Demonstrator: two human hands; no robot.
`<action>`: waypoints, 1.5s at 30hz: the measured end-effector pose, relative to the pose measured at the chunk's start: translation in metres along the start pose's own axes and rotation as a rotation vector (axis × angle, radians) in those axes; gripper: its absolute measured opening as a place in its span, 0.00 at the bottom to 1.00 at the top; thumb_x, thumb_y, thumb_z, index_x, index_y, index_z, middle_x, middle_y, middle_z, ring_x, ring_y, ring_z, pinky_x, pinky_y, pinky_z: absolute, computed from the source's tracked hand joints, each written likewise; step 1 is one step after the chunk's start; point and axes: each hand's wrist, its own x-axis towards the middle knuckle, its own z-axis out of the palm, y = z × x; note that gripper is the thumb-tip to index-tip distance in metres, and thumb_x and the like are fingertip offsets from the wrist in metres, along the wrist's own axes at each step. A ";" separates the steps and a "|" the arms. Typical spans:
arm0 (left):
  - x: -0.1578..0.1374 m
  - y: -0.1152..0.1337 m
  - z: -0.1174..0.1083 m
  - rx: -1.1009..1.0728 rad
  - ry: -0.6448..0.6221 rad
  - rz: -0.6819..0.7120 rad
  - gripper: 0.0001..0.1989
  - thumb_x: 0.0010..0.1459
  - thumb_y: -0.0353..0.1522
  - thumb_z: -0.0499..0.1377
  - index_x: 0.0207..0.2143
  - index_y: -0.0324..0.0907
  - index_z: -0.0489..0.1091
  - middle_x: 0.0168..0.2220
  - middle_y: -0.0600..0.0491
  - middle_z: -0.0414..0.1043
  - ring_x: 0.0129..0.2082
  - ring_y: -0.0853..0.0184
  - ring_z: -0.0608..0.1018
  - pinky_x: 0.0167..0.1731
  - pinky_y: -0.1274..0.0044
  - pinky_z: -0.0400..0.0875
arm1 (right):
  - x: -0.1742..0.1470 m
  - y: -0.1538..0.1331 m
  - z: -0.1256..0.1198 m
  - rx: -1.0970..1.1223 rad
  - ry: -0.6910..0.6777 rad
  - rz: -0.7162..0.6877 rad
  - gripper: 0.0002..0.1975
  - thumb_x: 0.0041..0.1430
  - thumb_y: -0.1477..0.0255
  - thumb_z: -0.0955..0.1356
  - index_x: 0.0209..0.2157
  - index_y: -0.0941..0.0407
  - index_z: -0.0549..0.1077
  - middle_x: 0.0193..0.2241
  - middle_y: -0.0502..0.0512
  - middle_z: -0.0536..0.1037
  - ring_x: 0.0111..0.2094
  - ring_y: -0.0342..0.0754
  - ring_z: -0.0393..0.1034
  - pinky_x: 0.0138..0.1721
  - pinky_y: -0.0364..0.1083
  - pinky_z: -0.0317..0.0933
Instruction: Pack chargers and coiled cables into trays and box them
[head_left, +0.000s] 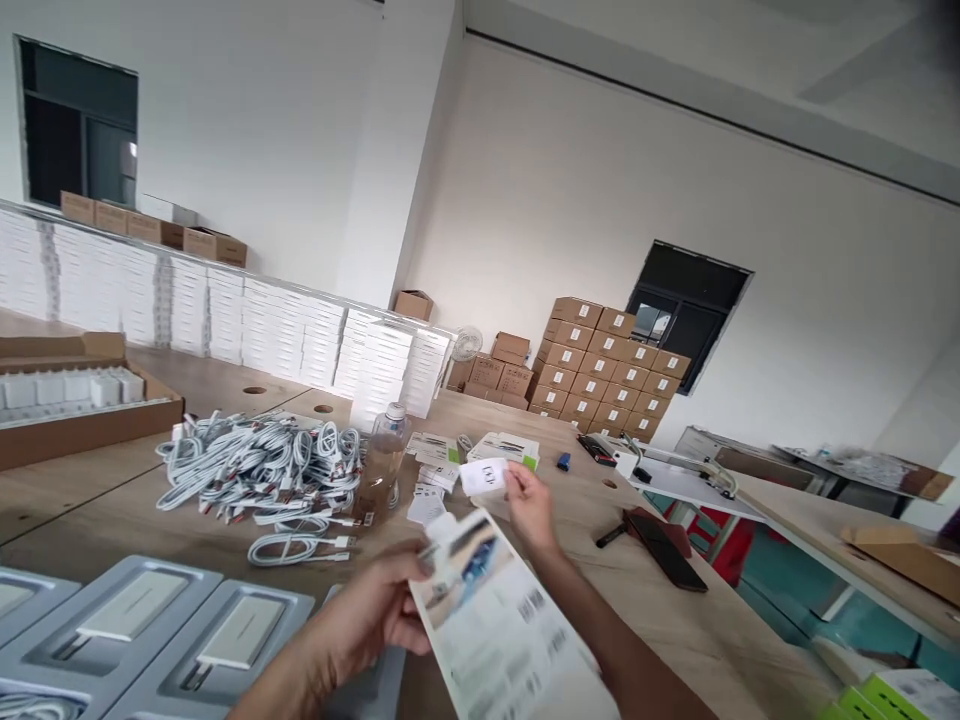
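My left hand (364, 620) grips a printed cardboard package (506, 620) by its edge, tilted towards me, with a photo, text and barcodes on its face. Between the thumb and fingers of my right hand (531, 505) is a small white card (482, 477) with a dark printed mark. The card is held above the table, beyond the package's top end. Loose white cards (427, 503) and flat printed packages (504, 447) lie just behind it. Under and left of my left hand are grey trays (169, 652) with white power banks (244, 632).
A pile of coiled white cables (277, 465) lies at left beside an upright plastic bottle (382, 465). An open carton (90, 432) of white boxes stands far left. White boxes (277, 330) are stacked along the back. At right lies a dark phone (666, 550).
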 end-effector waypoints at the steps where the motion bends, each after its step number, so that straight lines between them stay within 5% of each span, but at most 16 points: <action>1: 0.004 0.003 -0.005 -0.021 0.064 0.022 0.12 0.50 0.30 0.59 0.38 0.36 0.73 0.26 0.49 0.77 0.24 0.64 0.78 0.19 0.78 0.75 | -0.001 -0.001 -0.019 0.025 0.071 0.018 0.17 0.57 0.60 0.66 0.42 0.58 0.75 0.37 0.59 0.80 0.34 0.51 0.73 0.34 0.48 0.68; 6: 0.021 0.007 -0.023 -0.141 0.323 0.081 0.07 0.53 0.29 0.57 0.37 0.37 0.70 0.28 0.50 0.78 0.25 0.67 0.79 0.26 0.77 0.79 | -0.041 -0.014 -0.097 0.170 0.300 0.050 0.11 0.53 0.63 0.70 0.35 0.55 0.73 0.40 0.56 0.80 0.40 0.51 0.74 0.40 0.49 0.69; 10: 0.022 0.002 -0.018 -0.177 0.350 0.066 0.08 0.54 0.27 0.57 0.39 0.38 0.70 0.27 0.50 0.78 0.26 0.65 0.80 0.27 0.74 0.80 | -0.084 -0.034 -0.109 0.239 0.286 -0.018 0.06 0.52 0.67 0.72 0.30 0.54 0.74 0.43 0.57 0.79 0.47 0.53 0.72 0.49 0.52 0.65; 13: 0.020 -0.002 -0.009 -0.170 0.318 0.046 0.09 0.54 0.27 0.59 0.39 0.37 0.70 0.25 0.51 0.78 0.26 0.64 0.81 0.26 0.74 0.80 | -0.100 -0.050 -0.098 0.065 0.063 -0.071 0.06 0.56 0.66 0.70 0.31 0.53 0.78 0.50 0.58 0.76 0.53 0.56 0.68 0.54 0.55 0.61; 15: 0.017 -0.002 -0.004 -0.175 0.277 0.048 0.09 0.53 0.27 0.60 0.39 0.37 0.70 0.25 0.51 0.78 0.24 0.64 0.81 0.25 0.75 0.80 | -0.102 -0.055 -0.090 0.032 -0.040 -0.021 0.11 0.60 0.64 0.67 0.42 0.49 0.79 0.58 0.56 0.69 0.60 0.56 0.60 0.61 0.57 0.54; 17: 0.014 0.002 -0.003 -0.199 0.239 0.072 0.08 0.53 0.27 0.61 0.38 0.36 0.70 0.24 0.50 0.78 0.22 0.65 0.80 0.22 0.77 0.79 | -0.105 -0.054 -0.083 0.086 -0.017 0.092 0.18 0.63 0.62 0.64 0.53 0.46 0.72 0.62 0.53 0.64 0.64 0.55 0.54 0.64 0.58 0.49; 20: 0.007 0.014 -0.007 -0.257 0.200 0.137 0.08 0.53 0.26 0.60 0.38 0.35 0.71 0.25 0.48 0.79 0.20 0.66 0.80 0.18 0.80 0.76 | -0.114 -0.050 -0.070 0.115 -0.050 0.220 0.18 0.64 0.59 0.63 0.53 0.47 0.71 0.58 0.54 0.70 0.60 0.56 0.60 0.63 0.60 0.50; 24: -0.006 0.031 -0.013 -0.326 0.132 0.258 0.09 0.55 0.25 0.58 0.40 0.35 0.72 0.32 0.46 0.81 0.26 0.67 0.82 0.28 0.79 0.79 | -0.133 -0.066 -0.035 0.003 -0.496 0.164 0.16 0.64 0.63 0.64 0.52 0.48 0.72 0.58 0.54 0.68 0.61 0.54 0.59 0.63 0.57 0.49; 28: -0.017 0.034 -0.012 -0.344 0.070 0.320 0.15 0.56 0.23 0.57 0.47 0.35 0.71 0.36 0.46 0.82 0.32 0.65 0.83 0.36 0.75 0.80 | -0.137 -0.095 0.013 -0.081 -0.913 -0.005 0.36 0.52 0.66 0.73 0.61 0.45 0.61 0.67 0.53 0.53 0.67 0.56 0.46 0.65 0.56 0.46; 31: -0.019 0.031 -0.011 -0.336 0.054 0.311 0.18 0.56 0.22 0.58 0.50 0.34 0.69 0.37 0.45 0.82 0.34 0.63 0.83 0.37 0.72 0.81 | -0.134 -0.104 0.041 -0.163 -1.057 -0.126 0.41 0.41 0.71 0.75 0.59 0.46 0.64 0.64 0.54 0.58 0.64 0.60 0.50 0.62 0.56 0.51; 34: -0.016 0.030 -0.013 -0.318 0.059 0.298 0.19 0.56 0.22 0.59 0.51 0.33 0.69 0.38 0.43 0.82 0.35 0.61 0.83 0.38 0.70 0.81 | -0.134 -0.105 0.050 -0.243 -1.019 -0.141 0.42 0.37 0.71 0.75 0.58 0.47 0.66 0.60 0.56 0.63 0.59 0.62 0.56 0.59 0.56 0.55; 37: -0.012 0.032 -0.015 -0.306 0.077 0.319 0.19 0.56 0.24 0.61 0.51 0.34 0.70 0.38 0.44 0.82 0.32 0.62 0.83 0.36 0.72 0.81 | -0.134 -0.102 0.034 -0.254 -0.901 -0.130 0.42 0.34 0.72 0.75 0.56 0.49 0.67 0.54 0.56 0.68 0.55 0.61 0.61 0.57 0.55 0.58; 41: -0.009 0.033 -0.015 -0.266 0.165 0.466 0.23 0.54 0.22 0.63 0.52 0.42 0.70 0.43 0.49 0.81 0.36 0.66 0.83 0.34 0.77 0.81 | -0.122 -0.081 -0.029 -0.167 -0.639 0.097 0.41 0.39 0.79 0.69 0.58 0.48 0.64 0.55 0.56 0.68 0.54 0.57 0.65 0.55 0.54 0.60; 45: -0.006 0.029 -0.010 -0.104 0.274 0.492 0.26 0.51 0.23 0.66 0.52 0.45 0.70 0.48 0.49 0.79 0.42 0.62 0.81 0.36 0.75 0.80 | -0.095 -0.037 -0.106 -0.068 -0.190 0.333 0.32 0.46 0.72 0.70 0.56 0.53 0.65 0.53 0.59 0.71 0.50 0.57 0.68 0.52 0.56 0.62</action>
